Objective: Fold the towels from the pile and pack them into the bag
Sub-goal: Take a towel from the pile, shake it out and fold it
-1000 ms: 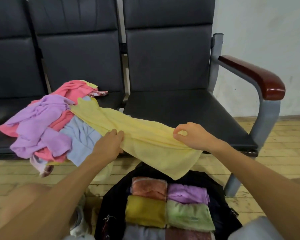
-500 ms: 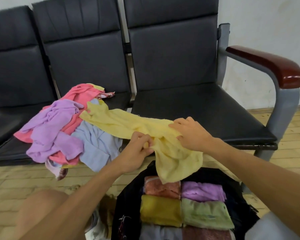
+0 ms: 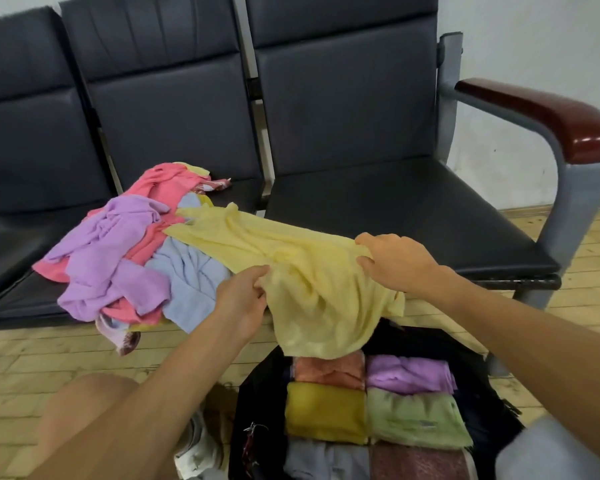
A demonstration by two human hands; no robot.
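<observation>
Pinches pale yellow terry towel (image 3: 302, 271) with left hand (image 3: 241, 301) at its near edge, seemingly clutches its right end with right hand (image 3: 397, 265), draped from the jumbled coloured-towel pile (image 3: 111, 251) over the open black bag (image 3: 260, 393).

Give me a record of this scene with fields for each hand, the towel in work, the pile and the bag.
left hand: pinches the yellow towel at its near edge
right hand: grips the yellow towel farther right
yellow towel: unfolded, trailing from the pile, its end hanging above the bag
pile: pink, purple and light blue towels crumpled on the bench
bag: open on the floor, folded towels packed in two columns
</observation>
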